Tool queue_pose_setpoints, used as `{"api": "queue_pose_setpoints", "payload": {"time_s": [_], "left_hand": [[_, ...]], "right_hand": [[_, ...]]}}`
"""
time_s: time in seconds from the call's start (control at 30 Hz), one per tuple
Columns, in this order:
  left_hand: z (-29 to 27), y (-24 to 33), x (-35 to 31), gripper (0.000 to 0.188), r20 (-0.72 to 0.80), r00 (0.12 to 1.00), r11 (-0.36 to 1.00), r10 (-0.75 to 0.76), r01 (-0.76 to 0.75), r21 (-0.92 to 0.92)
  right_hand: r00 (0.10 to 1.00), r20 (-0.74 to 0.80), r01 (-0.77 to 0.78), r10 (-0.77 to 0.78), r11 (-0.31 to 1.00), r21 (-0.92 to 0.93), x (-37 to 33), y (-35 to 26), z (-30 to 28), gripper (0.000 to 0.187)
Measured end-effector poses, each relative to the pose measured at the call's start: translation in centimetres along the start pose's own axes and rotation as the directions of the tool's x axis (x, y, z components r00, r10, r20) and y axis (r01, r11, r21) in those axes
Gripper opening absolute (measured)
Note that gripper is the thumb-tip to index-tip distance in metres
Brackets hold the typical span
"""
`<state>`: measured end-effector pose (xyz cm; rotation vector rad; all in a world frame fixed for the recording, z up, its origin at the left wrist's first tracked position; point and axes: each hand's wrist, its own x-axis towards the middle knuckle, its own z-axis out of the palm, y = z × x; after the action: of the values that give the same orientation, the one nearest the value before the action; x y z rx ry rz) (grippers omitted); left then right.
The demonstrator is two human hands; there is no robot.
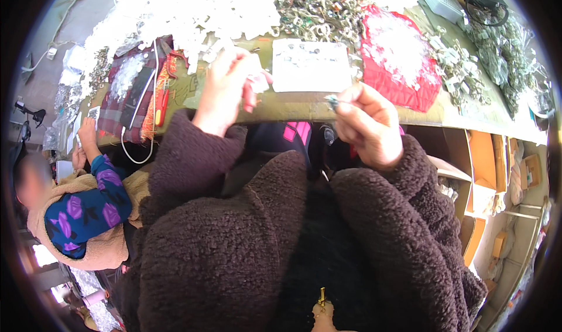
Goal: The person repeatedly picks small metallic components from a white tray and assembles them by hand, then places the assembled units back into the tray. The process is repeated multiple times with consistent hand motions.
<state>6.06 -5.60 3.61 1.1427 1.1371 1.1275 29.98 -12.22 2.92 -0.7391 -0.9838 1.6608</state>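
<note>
My right hand (370, 121) is in front of the table's near edge. Thumb and fingers pinch a small shiny blue-green piece (332, 101), whose exact kind is too small to tell. Farther left, my left hand (222, 89) is held over the table with its fingers curled in. Bright light washes it out, and pink shows around the fingertips; what they hold, if anything, I cannot make out. Between the hands lies a white board (310, 66) with a row of small dark pieces along its top. Past my left hand spreads a heap of small white pieces (193, 16).
Behind the board is a pile of metal-coloured links (319, 10). A red cloth (398, 60) bears clear pieces, with more links (459, 63) beside it. Left are a plaid cloth (120, 109) and a white cable (124, 142). Another person (88, 209) works there. Cardboard boxes (483, 162) stand below right.
</note>
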Motion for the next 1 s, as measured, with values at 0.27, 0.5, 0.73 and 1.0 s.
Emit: {"api": "queue_pose_setpoints", "payload": {"time_s": [0.27, 0.5, 0.73, 1.0], "left_hand": [[5.9, -0.7, -4.2, 0.014, 0.324, 0.942, 0.908, -0.083, 0.205, -0.364], [5.8, -2.0, -4.9, 0.02, 0.418, 0.906, 0.91, -0.069, 0.229, -0.346], [5.5, -3.5, -4.9, 0.029, 0.468, 0.88, 0.894, 0.083, 0.141, -0.424], [6.1, -3.3, -4.9, 0.019, 0.51, 0.858, 0.801, 0.063, 0.262, -0.539]], "right_hand": [[0.99, 0.001, 0.122, -0.141, 0.852, -0.509, -1.1, 0.9, 1.2, 0.009], [0.977, -0.019, 0.18, -0.213, 0.868, -0.463, -1.4, 1.1, 0.7, 0.008], [0.999, 0.022, 0.04, -0.04, 0.999, 0.004, -2.0, -0.1, 1.2, 0.005], [0.991, 0.119, 0.047, -0.066, 0.988, 0.15, -1.9, -0.4, 0.6, 0.004]]}}
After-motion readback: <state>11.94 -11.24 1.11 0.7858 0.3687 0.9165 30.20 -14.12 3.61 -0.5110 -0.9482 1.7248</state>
